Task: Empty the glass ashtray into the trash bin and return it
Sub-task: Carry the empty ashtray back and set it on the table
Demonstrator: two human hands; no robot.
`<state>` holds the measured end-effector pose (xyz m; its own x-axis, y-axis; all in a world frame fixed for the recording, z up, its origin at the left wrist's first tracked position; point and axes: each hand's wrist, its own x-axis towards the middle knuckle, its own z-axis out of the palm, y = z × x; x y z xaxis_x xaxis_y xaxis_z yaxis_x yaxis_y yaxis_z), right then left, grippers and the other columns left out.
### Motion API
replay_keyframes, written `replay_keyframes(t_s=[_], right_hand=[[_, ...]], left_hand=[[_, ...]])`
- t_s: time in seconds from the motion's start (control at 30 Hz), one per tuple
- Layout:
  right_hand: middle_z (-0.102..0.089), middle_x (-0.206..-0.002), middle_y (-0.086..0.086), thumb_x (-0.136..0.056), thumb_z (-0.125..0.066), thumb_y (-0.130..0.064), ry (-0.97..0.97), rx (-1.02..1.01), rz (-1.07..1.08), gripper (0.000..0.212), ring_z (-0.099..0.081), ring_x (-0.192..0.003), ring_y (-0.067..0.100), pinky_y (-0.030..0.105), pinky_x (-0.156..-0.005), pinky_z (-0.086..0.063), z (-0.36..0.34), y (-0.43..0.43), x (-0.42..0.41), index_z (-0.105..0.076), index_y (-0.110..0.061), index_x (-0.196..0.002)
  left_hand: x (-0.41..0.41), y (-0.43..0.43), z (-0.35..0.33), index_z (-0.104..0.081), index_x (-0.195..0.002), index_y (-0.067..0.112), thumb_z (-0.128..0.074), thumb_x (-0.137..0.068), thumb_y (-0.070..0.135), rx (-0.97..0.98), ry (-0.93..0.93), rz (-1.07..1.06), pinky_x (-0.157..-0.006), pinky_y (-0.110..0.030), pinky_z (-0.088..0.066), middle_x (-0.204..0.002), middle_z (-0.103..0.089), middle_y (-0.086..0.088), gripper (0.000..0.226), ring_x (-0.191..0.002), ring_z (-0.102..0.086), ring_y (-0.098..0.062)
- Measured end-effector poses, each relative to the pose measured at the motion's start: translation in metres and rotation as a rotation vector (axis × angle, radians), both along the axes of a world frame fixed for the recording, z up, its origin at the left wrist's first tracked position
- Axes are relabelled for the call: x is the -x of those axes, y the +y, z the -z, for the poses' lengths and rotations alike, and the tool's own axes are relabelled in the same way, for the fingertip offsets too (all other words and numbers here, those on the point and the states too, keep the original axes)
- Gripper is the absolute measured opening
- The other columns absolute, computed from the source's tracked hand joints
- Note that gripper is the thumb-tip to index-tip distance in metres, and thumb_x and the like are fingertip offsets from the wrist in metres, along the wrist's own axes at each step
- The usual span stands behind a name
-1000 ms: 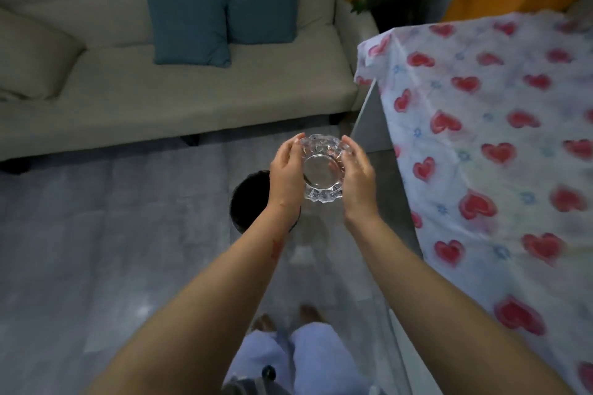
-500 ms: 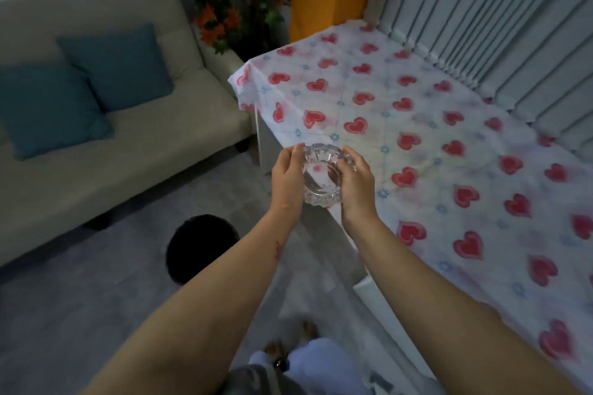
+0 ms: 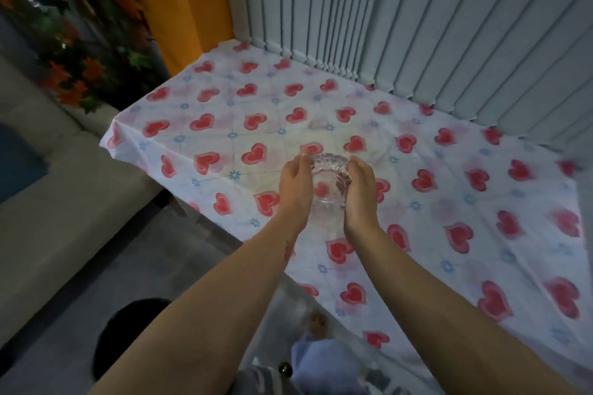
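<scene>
Both hands, left hand (image 3: 293,184) and right hand (image 3: 361,191), cup the clear, empty-looking ashtray (image 3: 327,183) over the tabletop (image 3: 481,202) at frame centre; only setting down remains.

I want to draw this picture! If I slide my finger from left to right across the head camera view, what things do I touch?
Orange flowers → black trash bin → left hand → glass ashtray → right hand → the heart tablecloth past the hands.
</scene>
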<state>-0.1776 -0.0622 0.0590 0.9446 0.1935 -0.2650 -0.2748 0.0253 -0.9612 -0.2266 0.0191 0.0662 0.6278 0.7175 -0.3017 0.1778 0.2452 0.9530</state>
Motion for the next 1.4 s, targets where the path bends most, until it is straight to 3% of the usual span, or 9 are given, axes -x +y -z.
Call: replay_keyframes(t_s=[0.13, 0.37, 0.53, 0.67, 0.87, 1.0, 1.17, 1.33, 1.4], right_hand=[[-0.063, -0.125, 0.001, -0.097, -0.047, -0.032, 0.041, 0.024, 0.078, 0.034, -0.063, -0.111, 0.019, 0.031, -0.093, -0.052, 0.012, -0.006, -0.056, -0.058, -0.021, -0.128], [-0.057, -0.134, -0.004, -0.089, -0.044, -0.047, 0.074, 0.189, 0.087, 0.043, -0.057, -0.119, 0.02, 0.049, -0.102, -0.049, 0.042, -0.015, -0.12, -0.051, -0.035, -0.129], [-0.055, -0.14, 0.002, -0.102, -0.042, -0.036, 0.022, 0.322, 0.084, 0.04, -0.055, -0.125, 0.023, 0.035, -0.105, -0.045, 0.07, -0.025, -0.151, -0.047, -0.022, -0.139], [-0.051, -0.146, 0.005, -0.102, -0.038, -0.037, 0.007, 0.464, 0.038, 0.045, -0.051, -0.131, 0.026, 0.046, -0.111, -0.04, 0.084, -0.027, -0.175, -0.042, -0.019, -0.144], [-0.062, -0.131, 0.006, -0.097, -0.038, -0.036, -0.127, 0.617, 0.08, 0.044, -0.059, -0.117, 0.024, 0.049, -0.103, -0.046, 0.102, -0.018, -0.193, -0.051, -0.016, -0.134], [-0.058, -0.135, 0.006, -0.096, -0.037, -0.042, -0.131, 0.697, 0.062, 0.048, -0.053, -0.125, 0.027, 0.051, -0.108, -0.04, 0.113, -0.02, -0.195, -0.046, -0.02, -0.138], [-0.05, -0.145, 0.003, -0.094, -0.02, -0.05, -0.237, 0.933, 0.045, 0.061, -0.041, -0.14, 0.024, 0.055, -0.116, -0.026, 0.122, -0.016, -0.189, -0.043, -0.018, -0.14], [-0.035, -0.156, 0.004, -0.099, -0.027, -0.046, -0.27, 1.066, -0.097, 0.055, -0.023, -0.149, 0.026, 0.054, -0.12, -0.017, 0.13, -0.029, -0.188, -0.031, -0.02, -0.148], [-0.031, -0.159, 0.003, -0.099, -0.025, -0.05, -0.328, 1.103, -0.124, 0.059, -0.019, -0.151, 0.026, 0.054, -0.122, -0.013, 0.126, -0.032, -0.187, -0.028, -0.022, -0.15]], left_hand=[[-0.058, -0.006, 0.005, -0.064, -0.125, 0.023, -0.043, -0.095, 0.055, 0.039, 0.035, 0.085, -0.105, -0.044, -0.047, -0.124, -0.065, 0.002, 0.049, -0.116, -0.06, -0.02], [-0.129, -0.01, 0.027, -0.055, -0.138, 0.02, -0.032, -0.101, 0.052, 0.013, 0.102, 0.22, -0.112, -0.037, -0.038, -0.142, -0.055, -0.002, 0.053, -0.126, -0.052, -0.016], [-0.168, -0.012, 0.049, -0.05, -0.142, 0.019, -0.029, -0.098, 0.059, 0.069, 0.166, 0.266, -0.116, -0.046, -0.035, -0.146, -0.052, -0.004, 0.063, -0.134, -0.048, -0.024], [-0.195, -0.011, 0.063, -0.049, -0.143, 0.015, -0.032, -0.099, 0.056, 0.12, 0.175, 0.284, -0.117, -0.049, -0.033, -0.147, -0.05, -0.009, 0.062, -0.135, -0.047, -0.027], [-0.222, -0.008, 0.073, -0.058, -0.135, 0.015, -0.026, -0.104, 0.045, 0.085, 0.196, 0.279, -0.109, -0.035, -0.037, -0.143, -0.053, -0.006, 0.054, -0.131, -0.049, -0.022], [-0.231, -0.006, 0.082, -0.062, -0.132, 0.013, -0.023, -0.105, 0.043, 0.024, 0.197, 0.273, -0.111, -0.032, -0.036, -0.141, -0.055, -0.006, 0.056, -0.131, -0.05, -0.021], [-0.235, -0.005, 0.098, -0.068, -0.125, 0.016, -0.023, -0.101, 0.045, -0.144, 0.198, 0.273, -0.116, -0.049, -0.032, -0.138, -0.057, -0.009, 0.058, -0.132, -0.046, -0.028], [-0.234, -0.001, 0.1, -0.066, -0.128, 0.017, -0.027, -0.101, 0.045, -0.145, 0.197, 0.336, -0.116, -0.046, -0.034, -0.137, -0.059, -0.007, 0.055, -0.131, -0.05, -0.023], [-0.232, 0.003, 0.101, -0.068, -0.117, 0.02, -0.032, -0.103, 0.044, -0.121, 0.186, 0.379, -0.109, -0.038, -0.04, -0.119, -0.065, 0.0, 0.045, -0.113, -0.057, -0.014]])
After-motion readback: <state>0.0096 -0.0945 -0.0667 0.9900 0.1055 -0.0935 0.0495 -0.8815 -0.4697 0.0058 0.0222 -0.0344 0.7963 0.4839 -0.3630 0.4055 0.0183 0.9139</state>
